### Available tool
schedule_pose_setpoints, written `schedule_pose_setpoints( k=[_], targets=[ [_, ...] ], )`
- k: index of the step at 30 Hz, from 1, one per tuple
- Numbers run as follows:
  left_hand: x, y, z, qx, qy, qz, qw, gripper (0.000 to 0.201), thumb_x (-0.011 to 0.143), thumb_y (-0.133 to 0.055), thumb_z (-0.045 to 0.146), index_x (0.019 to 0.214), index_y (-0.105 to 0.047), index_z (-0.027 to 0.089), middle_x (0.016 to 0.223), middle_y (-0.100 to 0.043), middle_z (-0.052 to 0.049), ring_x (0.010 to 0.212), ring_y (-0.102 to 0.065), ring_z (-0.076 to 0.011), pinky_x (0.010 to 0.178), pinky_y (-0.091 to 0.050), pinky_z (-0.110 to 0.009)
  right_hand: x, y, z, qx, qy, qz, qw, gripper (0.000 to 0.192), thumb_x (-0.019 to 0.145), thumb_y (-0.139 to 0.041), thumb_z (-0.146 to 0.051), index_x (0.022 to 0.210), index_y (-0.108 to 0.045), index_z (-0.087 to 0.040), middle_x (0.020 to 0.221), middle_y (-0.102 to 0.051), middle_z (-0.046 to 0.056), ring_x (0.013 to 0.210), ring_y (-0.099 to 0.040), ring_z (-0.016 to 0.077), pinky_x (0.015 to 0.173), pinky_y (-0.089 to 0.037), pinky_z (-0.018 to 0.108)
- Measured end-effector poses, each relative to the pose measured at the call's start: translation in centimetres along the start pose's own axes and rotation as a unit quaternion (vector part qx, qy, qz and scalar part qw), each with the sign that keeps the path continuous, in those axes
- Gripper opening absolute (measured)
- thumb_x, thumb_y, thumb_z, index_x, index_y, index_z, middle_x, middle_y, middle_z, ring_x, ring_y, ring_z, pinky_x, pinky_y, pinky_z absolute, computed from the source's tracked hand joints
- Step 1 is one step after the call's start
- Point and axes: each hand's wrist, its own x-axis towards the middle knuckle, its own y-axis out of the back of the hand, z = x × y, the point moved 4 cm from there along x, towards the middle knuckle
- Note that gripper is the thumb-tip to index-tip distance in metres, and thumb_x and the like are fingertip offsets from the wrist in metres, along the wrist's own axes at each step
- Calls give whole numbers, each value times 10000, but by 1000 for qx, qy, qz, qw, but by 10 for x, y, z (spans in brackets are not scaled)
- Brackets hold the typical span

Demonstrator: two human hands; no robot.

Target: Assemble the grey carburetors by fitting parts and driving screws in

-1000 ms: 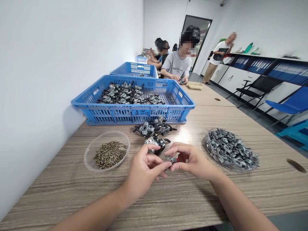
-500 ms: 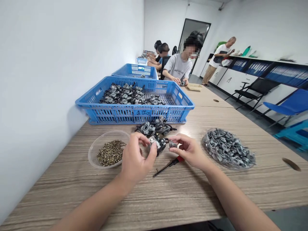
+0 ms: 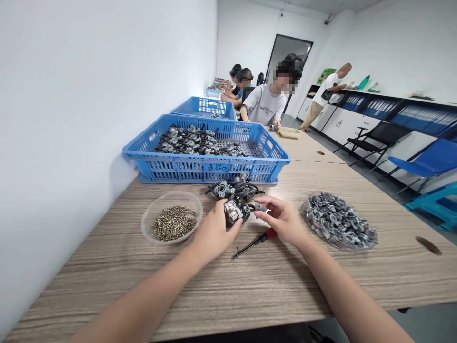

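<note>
My left hand [image 3: 216, 233] is closed around a metal carburetor [image 3: 233, 210] with black hoses, its thumb and fingers on either side of the body. Between the fingertips of my right hand [image 3: 282, 220] is a small grey metal fitting [image 3: 260, 208], close to the carburetor's right side; whether the two touch I cannot tell. More carburetors [image 3: 222, 189] lie just behind my hands. A screwdriver [image 3: 254, 243] with a red and black handle rests on the table below my right hand, a small screw seemingly at its tip.
A clear bowl of brass-coloured screws [image 3: 174, 223] stands at left, a clear bowl of grey metal fittings [image 3: 338, 220] at right. Behind are a blue crate [image 3: 210, 167] of carburetors and another blue crate [image 3: 185, 105]. A co-worker [image 3: 266, 102] sits across the far table end.
My left hand has closed on the carburetor, which it was reaching around before. My right hand has brought the grey fitting nearer to the carburetor. The view has shifted slightly.
</note>
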Motion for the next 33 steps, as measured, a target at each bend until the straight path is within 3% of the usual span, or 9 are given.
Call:
schedule_pose_setpoints(
  k=[5, 13, 19, 26, 33],
  targets=[
    [5, -3, -9, -69, 23, 1, 997, 425, 925, -859, 424, 1219, -615, 238, 1170, -823, -90, 1072, -783, -345, 882, -549, -413, -3, -4, 1, -25, 4, -8, 1000, 469, 918, -927, -540, 1285, -826, -265, 1162, -806, 73, 983, -738, 229, 870, -623, 369],
    [2, -17, -15, -118, 41, 63, 990, 493, 810, -944, 393, 1038, -529, 256, 1089, -757, -27, 986, -716, -268, 838, -505, -356, -4, -7, -9, -79, 26, -11, 996, 432, 933, -913, -514, 1283, -838, -271, 1183, -797, 80, 979, -716, 226, 792, -594, 341],
    [-1, -17, -12, -120, 8, 96, 988, 542, 790, -965, 381, 1093, -534, 254, 1123, -695, -33, 1063, -688, -282, 921, -537, -398, -9, -17, -23, -100, 62, -36, 992, 373, 971, -893, -464, 1297, -834, -293, 1133, -791, 68, 955, -710, 217, 756, -579, 325],
    [-9, -7, 3, -104, -93, 129, 982, 604, 696, -1091, 319, 1121, -666, 249, 1267, -666, -65, 1187, -676, -304, 1049, -569, -472, -12, -17, -30, -78, 74, -36, 994, 388, 966, -903, -486, 1290, -832, -286, 1145, -787, 77, 978, -718, 219, 767, -591, 325],
    [-8, -6, 4, -98, -119, 112, 982, 559, 659, -1117, 339, 1094, -773, 266, 1325, -642, -84, 1280, -671, -338, 1126, -574, -519, -13, -18, -31, -50, 80, -67, 993, 363, 958, -921, -464, 1275, -854, -299, 1085, -779, 62, 935, -711, 206, 745, -564, 312]
  ],
)
